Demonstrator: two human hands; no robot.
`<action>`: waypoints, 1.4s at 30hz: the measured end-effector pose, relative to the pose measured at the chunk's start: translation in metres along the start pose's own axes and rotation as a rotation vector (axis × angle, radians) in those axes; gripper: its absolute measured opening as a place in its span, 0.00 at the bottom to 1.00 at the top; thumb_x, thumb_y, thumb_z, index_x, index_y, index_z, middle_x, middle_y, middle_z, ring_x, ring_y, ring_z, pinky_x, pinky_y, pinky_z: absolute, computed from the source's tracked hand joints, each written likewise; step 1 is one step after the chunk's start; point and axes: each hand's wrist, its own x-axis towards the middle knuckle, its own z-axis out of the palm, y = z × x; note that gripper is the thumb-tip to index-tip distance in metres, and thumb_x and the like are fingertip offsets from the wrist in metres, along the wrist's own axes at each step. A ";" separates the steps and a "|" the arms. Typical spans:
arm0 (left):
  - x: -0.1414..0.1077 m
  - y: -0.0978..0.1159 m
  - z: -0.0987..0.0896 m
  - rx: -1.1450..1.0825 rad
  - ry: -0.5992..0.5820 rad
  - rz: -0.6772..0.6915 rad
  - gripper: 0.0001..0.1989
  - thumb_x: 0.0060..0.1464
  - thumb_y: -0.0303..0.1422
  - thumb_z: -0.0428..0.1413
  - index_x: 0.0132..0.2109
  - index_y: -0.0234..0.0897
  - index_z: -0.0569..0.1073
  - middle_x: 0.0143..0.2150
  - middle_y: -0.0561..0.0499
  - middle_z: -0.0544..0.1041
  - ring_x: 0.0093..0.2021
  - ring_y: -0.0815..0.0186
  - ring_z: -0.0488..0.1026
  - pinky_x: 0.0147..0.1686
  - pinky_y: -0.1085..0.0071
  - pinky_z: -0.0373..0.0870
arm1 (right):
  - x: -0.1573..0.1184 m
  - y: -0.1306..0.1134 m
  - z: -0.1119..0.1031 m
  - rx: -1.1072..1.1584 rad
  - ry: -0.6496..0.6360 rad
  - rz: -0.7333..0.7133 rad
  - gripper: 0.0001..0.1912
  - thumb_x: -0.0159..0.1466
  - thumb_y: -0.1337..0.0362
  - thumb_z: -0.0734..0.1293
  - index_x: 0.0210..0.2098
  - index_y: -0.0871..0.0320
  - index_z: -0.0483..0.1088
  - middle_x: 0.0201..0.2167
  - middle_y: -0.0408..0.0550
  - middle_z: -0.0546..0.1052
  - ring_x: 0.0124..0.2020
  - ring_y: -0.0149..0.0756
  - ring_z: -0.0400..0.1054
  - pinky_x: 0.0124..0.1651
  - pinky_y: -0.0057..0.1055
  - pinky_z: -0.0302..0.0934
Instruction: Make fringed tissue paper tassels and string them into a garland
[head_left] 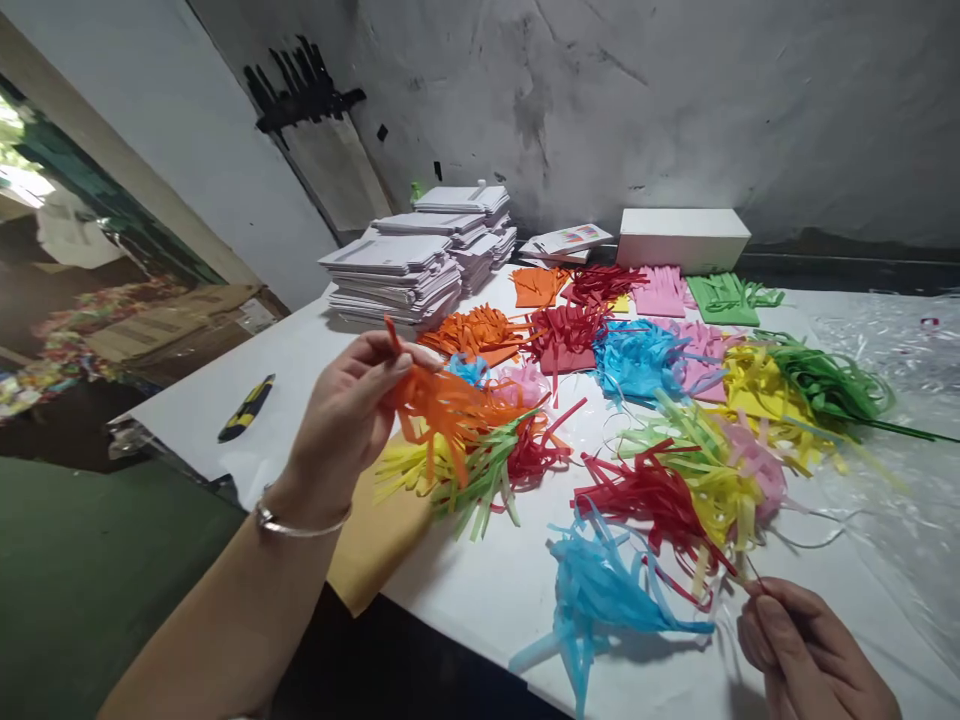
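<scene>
My left hand [352,400] is closed on an orange paper tassel [442,400], pinching its twisted top, with the fringe hanging to the right. Below it lie yellow [409,465], light green [487,475] and red [536,450] tassels. At the lower right my right hand [795,640] pinches a thin string. Just left of that hand are a blue tassel [600,590], a red tassel [649,500] and a yellow one [724,500], with a pink one [757,465] beside it.
Fringed paper bundles in orange [480,330], blue [641,360] and green [825,375] lie farther back. Stacked white packets [397,270] and a white box [682,238] stand by the wall. A yellow-black cutter [247,408], brown envelope [382,530] and clear plastic [900,400] are on the table.
</scene>
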 end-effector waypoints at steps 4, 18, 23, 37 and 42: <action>-0.028 0.009 0.005 -0.087 -0.116 -0.112 0.11 0.52 0.36 0.67 0.37 0.38 0.73 0.28 0.52 0.74 0.31 0.63 0.74 0.36 0.66 0.72 | 0.000 -0.003 0.002 -0.021 0.003 -0.010 0.23 0.52 0.48 0.78 0.36 0.59 0.76 0.27 0.47 0.76 0.23 0.34 0.71 0.23 0.25 0.69; -0.155 -0.059 0.109 -0.748 -0.401 -0.831 0.13 0.59 0.41 0.61 0.40 0.39 0.67 0.21 0.58 0.69 0.17 0.77 0.58 0.20 0.81 0.58 | -0.032 -0.045 0.069 -0.567 -0.339 -0.867 0.09 0.70 0.63 0.64 0.44 0.54 0.77 0.30 0.45 0.83 0.26 0.32 0.78 0.31 0.22 0.70; -0.161 -0.063 0.119 -0.769 -0.362 -0.836 0.15 0.58 0.42 0.62 0.41 0.37 0.67 0.22 0.58 0.70 0.17 0.77 0.59 0.20 0.82 0.58 | -0.028 -0.045 0.078 -0.603 -0.301 -0.959 0.08 0.70 0.68 0.62 0.44 0.60 0.74 0.29 0.47 0.82 0.24 0.32 0.77 0.29 0.23 0.68; -0.163 -0.073 0.112 -0.932 -0.514 -0.989 0.17 0.59 0.46 0.60 0.40 0.38 0.66 0.21 0.61 0.63 0.15 0.80 0.47 0.15 0.84 0.49 | -0.026 -0.036 0.073 -0.544 -0.328 -0.858 0.08 0.70 0.66 0.62 0.43 0.54 0.74 0.28 0.40 0.81 0.23 0.29 0.75 0.28 0.22 0.65; -0.159 -0.067 0.108 -0.978 -0.563 -0.984 0.16 0.59 0.43 0.62 0.34 0.37 0.66 0.21 0.60 0.62 0.16 0.79 0.47 0.14 0.83 0.48 | -0.032 -0.034 0.075 -0.470 -0.316 -0.827 0.09 0.71 0.64 0.62 0.42 0.52 0.75 0.30 0.41 0.82 0.25 0.31 0.76 0.30 0.24 0.66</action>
